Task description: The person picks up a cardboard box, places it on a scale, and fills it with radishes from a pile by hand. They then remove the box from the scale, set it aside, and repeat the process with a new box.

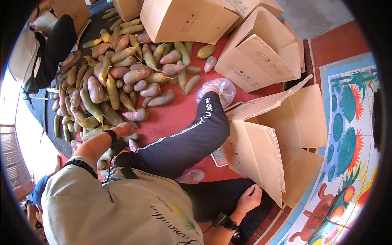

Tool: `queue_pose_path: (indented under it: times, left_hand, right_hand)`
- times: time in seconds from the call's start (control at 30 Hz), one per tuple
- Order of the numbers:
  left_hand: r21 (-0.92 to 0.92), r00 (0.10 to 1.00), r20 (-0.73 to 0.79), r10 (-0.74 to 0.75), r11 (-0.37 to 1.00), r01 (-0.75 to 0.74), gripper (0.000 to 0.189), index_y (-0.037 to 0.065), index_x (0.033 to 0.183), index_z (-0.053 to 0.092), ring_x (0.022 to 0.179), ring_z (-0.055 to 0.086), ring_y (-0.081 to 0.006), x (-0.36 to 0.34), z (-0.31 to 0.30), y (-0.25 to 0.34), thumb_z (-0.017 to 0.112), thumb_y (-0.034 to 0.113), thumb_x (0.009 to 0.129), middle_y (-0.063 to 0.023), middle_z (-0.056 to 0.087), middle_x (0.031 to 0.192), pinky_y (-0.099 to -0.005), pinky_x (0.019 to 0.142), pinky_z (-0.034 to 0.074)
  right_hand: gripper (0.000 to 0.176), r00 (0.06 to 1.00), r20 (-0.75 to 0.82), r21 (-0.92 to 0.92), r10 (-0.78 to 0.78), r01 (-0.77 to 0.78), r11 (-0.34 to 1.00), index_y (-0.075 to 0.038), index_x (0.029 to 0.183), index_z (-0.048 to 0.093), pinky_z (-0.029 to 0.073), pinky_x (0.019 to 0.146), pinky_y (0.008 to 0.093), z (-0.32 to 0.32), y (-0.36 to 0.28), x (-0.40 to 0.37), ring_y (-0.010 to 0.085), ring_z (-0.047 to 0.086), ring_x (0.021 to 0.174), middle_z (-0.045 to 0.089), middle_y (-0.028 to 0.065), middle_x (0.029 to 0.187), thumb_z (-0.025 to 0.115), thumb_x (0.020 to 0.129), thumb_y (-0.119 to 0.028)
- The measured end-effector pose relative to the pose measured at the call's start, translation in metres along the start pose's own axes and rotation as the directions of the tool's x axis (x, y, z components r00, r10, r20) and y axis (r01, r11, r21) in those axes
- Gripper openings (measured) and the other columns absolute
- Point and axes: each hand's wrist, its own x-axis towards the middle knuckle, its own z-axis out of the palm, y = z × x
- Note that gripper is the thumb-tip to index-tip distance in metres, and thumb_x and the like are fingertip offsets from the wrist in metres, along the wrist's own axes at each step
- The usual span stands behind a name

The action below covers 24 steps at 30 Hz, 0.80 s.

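My left hand (123,130) reaches down at the near edge of a heap of long root vegetables, green-yellow and purple-pink. A purple root vegetable (136,115) lies just past its fingers, and the fingertips are mostly hidden from above. My right hand (250,199) rests by my dark-trousered thigh, fingers curled in with thumb and forefinger together; what they may hold is hidden. Beside it stands an open cardboard box (255,153) with its flaps spread. My bent leg (175,147) lies between the heap and this box, a clear plastic bag (224,92) around the foot.
More cardboard boxes (257,57) stand along the back. A flat device (219,158) lies partly under the near box. Painted tiles (343,122) border the right side. Another person's dark-clothed leg (57,49) is at the upper left. Red floor (175,108) shows between heap and boxes.
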Motion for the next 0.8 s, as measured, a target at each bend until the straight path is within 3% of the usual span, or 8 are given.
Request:
queue_pose_path:
  times: [0.07, 0.17, 0.23, 0.37, 0.43, 0.67, 0.73, 0.8]
  left_hand:
    - [0.0, 1.0, 0.006, 0.007, 1.0, -0.007, 0.036, 0.01, 0.108, 0.063, 0.101, 0.06, -0.0311, 0.006, 0.027, -0.015, 0.058, 0.03, 0.078, -0.0133, 0.062, 0.111, -0.0431, 0.083, 0.049]
    - [-0.158, 0.994, -0.072, 0.081, 0.983, -0.092, 0.043, 0.01, 0.115, 0.058, 0.102, 0.06, -0.0317, -0.002, 0.035, -0.006, 0.064, 0.024, 0.075, -0.0139, 0.058, 0.119, -0.0417, 0.085, 0.049]
    - [0.019, 0.997, 0.071, 0.04, 0.999, -0.042, 0.05, 0.009, 0.119, 0.055, 0.105, 0.058, -0.032, -0.014, 0.016, 0.024, 0.068, 0.021, 0.073, -0.016, 0.055, 0.122, -0.0416, 0.086, 0.048]
    - [0.09, 0.992, 0.082, 0.094, 0.991, -0.101, 0.052, 0.007, 0.118, 0.055, 0.107, 0.057, -0.0315, -0.007, 0.019, 0.032, 0.07, 0.025, 0.072, -0.0179, 0.056, 0.118, -0.0425, 0.087, 0.048]
    - [0.119, 0.977, 0.199, 0.075, 0.988, -0.1, 0.055, 0.007, 0.118, 0.055, 0.113, 0.053, -0.0308, 0.005, 0.027, 0.027, 0.071, 0.029, 0.071, -0.0163, 0.054, 0.122, -0.0437, 0.089, 0.046]
    - [0.225, 0.967, 0.239, 0.089, 0.964, -0.144, 0.057, 0.008, 0.119, 0.055, 0.118, 0.049, -0.03, 0.011, 0.021, 0.043, 0.071, 0.03, 0.069, -0.0126, 0.051, 0.124, -0.0441, 0.087, 0.047]
    - [0.39, 0.981, 0.18, 0.072, 0.911, -0.138, 0.05, 0.007, 0.116, 0.057, 0.114, 0.052, -0.0291, 0.005, 0.01, 0.056, 0.069, 0.024, 0.071, -0.0133, 0.051, 0.123, -0.0419, 0.086, 0.048]
    - [0.403, 0.985, 0.16, 0.065, 0.906, -0.126, 0.045, 0.006, 0.114, 0.059, 0.11, 0.055, -0.0288, 0.006, 0.008, 0.057, 0.067, 0.021, 0.072, -0.0135, 0.055, 0.119, -0.0414, 0.084, 0.049]
  right_hand:
    - [0.009, 1.0, 0.012, -0.029, 0.005, -0.005, 1.0, 0.003, 0.087, 0.058, 0.047, 0.066, 0.0412, 0.0, 0.0, 0.001, 0.0358, 0.059, 0.074, 0.059, 0.0179, 0.081, 0.055, 0.085, -0.005]
    - [0.01, 0.999, 0.049, -0.046, 0.005, -0.003, 0.999, 0.003, 0.087, 0.058, 0.048, 0.067, 0.0413, -0.002, -0.008, 0.006, 0.0357, 0.059, 0.074, 0.06, 0.0178, 0.082, 0.054, 0.085, -0.006]
    - [0.01, 0.998, 0.062, -0.059, 0.005, -0.001, 0.998, 0.003, 0.087, 0.058, 0.048, 0.067, 0.0414, -0.001, -0.008, 0.007, 0.0357, 0.059, 0.075, 0.06, 0.0177, 0.082, 0.054, 0.085, -0.006]
    - [0.01, 0.996, 0.083, -0.079, 0.012, -0.006, 0.997, 0.002, 0.087, 0.058, 0.048, 0.067, 0.0415, 0.0, -0.009, 0.008, 0.0358, 0.059, 0.075, 0.06, 0.0174, 0.082, 0.054, 0.085, -0.006]
    - [0.01, 0.997, 0.076, -0.079, 0.003, 0.003, 0.997, 0.002, 0.087, 0.058, 0.048, 0.067, 0.0416, 0.001, -0.009, 0.008, 0.0358, 0.059, 0.074, 0.06, 0.0173, 0.081, 0.054, 0.085, -0.006]
    - [0.01, 0.997, 0.083, -0.081, 0.0, 0.006, 0.997, 0.002, 0.086, 0.058, 0.047, 0.065, 0.0425, 0.001, -0.01, 0.008, 0.0363, 0.058, 0.073, 0.059, 0.0173, 0.079, 0.053, 0.086, -0.006]
    - [0.01, 0.996, 0.084, -0.087, -0.011, 0.018, 0.996, 0.002, 0.086, 0.058, 0.047, 0.065, 0.0426, 0.0, -0.012, 0.01, 0.0364, 0.058, 0.073, 0.058, 0.0175, 0.079, 0.053, 0.085, -0.007]
    - [0.01, 0.997, 0.082, -0.091, -0.016, 0.024, 0.996, 0.002, 0.086, 0.058, 0.047, 0.065, 0.0427, 0.0, -0.012, 0.011, 0.0365, 0.058, 0.073, 0.058, 0.0176, 0.079, 0.053, 0.085, -0.007]
